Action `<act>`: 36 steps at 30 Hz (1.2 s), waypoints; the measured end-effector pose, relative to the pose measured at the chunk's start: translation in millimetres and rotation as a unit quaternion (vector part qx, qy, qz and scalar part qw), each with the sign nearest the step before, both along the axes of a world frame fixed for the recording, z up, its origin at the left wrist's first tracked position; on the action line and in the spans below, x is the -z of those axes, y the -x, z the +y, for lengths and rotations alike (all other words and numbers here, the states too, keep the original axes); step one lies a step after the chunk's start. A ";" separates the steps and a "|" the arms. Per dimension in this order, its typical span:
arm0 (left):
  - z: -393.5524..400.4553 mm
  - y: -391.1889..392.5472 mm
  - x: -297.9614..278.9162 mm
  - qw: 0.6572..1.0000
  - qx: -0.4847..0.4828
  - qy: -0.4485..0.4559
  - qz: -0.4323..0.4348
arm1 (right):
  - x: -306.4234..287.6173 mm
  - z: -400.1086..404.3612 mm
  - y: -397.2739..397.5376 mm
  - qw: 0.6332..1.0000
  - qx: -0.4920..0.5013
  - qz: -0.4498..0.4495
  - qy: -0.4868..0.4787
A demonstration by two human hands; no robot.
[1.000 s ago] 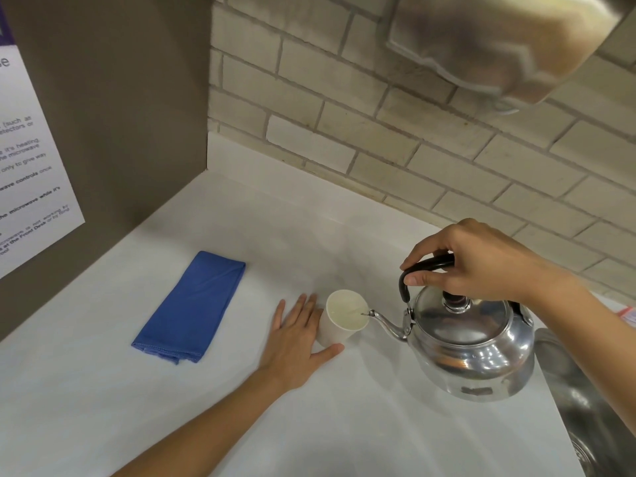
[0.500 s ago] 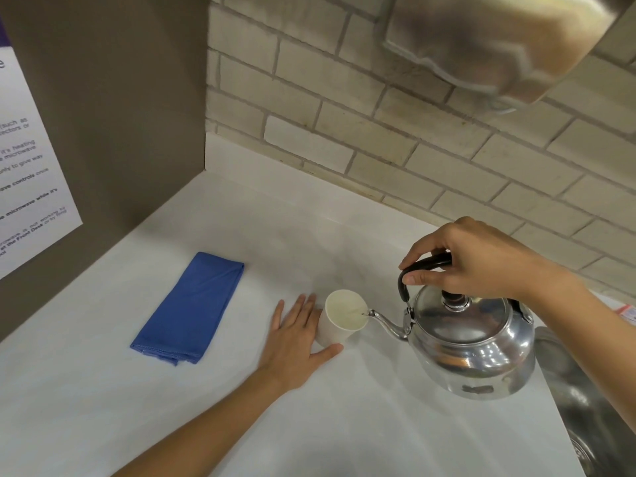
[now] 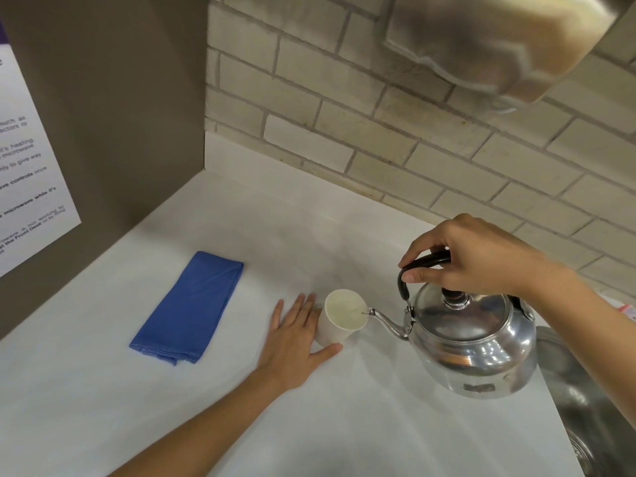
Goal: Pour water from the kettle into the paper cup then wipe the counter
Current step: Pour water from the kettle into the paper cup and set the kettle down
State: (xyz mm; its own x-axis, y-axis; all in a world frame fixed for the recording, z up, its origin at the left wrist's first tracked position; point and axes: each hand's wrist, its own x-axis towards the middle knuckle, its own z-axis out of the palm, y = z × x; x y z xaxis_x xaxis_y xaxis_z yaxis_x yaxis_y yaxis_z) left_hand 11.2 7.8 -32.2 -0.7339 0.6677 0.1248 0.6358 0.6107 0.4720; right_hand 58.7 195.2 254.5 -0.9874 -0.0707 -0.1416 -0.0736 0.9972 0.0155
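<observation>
Nearest to you, your left forearm runs up from the bottom edge of the frame to your left hand, which lies flat on the white counter with the fingers spread and loose, gripping nothing; its thumb and forefinger cradle the base of the paper cup just left of centre. The cup stands upright, its rim open toward you and pale inside.

At the right of the frame, your right hand is clamped around the black handle of the steel kettle. The kettle is held tilted, its thin spout tip at the right edge of the cup's rim. Whether water is running from the spout cannot be made out.

At the lower right corner, part of a metal sink shows beside the counter edge.

Left of centre, well apart from your left hand, a folded blue cloth lies flat on the counter.

Farther back, a pale brick wall rises behind the counter, a printed notice hangs at the left edge of the frame, and a blurred metal fixture fills the upper right.
</observation>
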 end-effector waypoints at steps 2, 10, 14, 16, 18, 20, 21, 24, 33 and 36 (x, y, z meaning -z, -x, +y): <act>0.1 0.0 0.2 1.000 0.000 0.000 0.001 | -0.2 -0.1 0.3 1.000 -0.003 -0.002 -0.001; -0.6 0.0 -0.5 1.000 0.002 -0.003 -0.005 | -0.5 0.1 0.9 1.000 -0.010 -0.004 -0.004; -0.8 0.2 -0.6 1.000 0.003 0.000 -0.006 | -0.3 -0.2 1.6 1.000 -0.010 -0.004 -0.004; -0.7 0.3 -0.8 1.000 0.003 0.001 -0.006 | -0.3 -0.3 1.6 1.000 -0.011 -0.003 -0.006; -0.6 0.2 -0.9 1.000 0.004 -0.001 -0.005 | -0.3 -0.7 1.6 1.000 -0.014 -0.002 -0.009; -0.7 0.3 -0.9 1.000 0.004 -0.007 -0.008 | -0.2 -1.2 1.8 1.000 -0.013 0.000 -0.009; -0.5 0.3 -0.8 1.000 0.003 -0.007 -0.008 | -0.1 -1.2 1.9 1.000 -0.011 0.001 -0.008; -0.2 0.5 0.0 1.000 0.001 0.001 -0.002 | -0.1 -0.9 2.1 1.000 -0.005 0.005 -0.003; 0.0 0.4 1.1 1.000 0.001 0.000 0.002 | -1.9 -1.7 4.8 1.000 -0.001 -0.003 -0.007; 0.0 0.5 0.6 1.000 0.001 0.000 0.001 | -1.9 -2.3 5.8 1.000 -0.003 -0.007 -0.005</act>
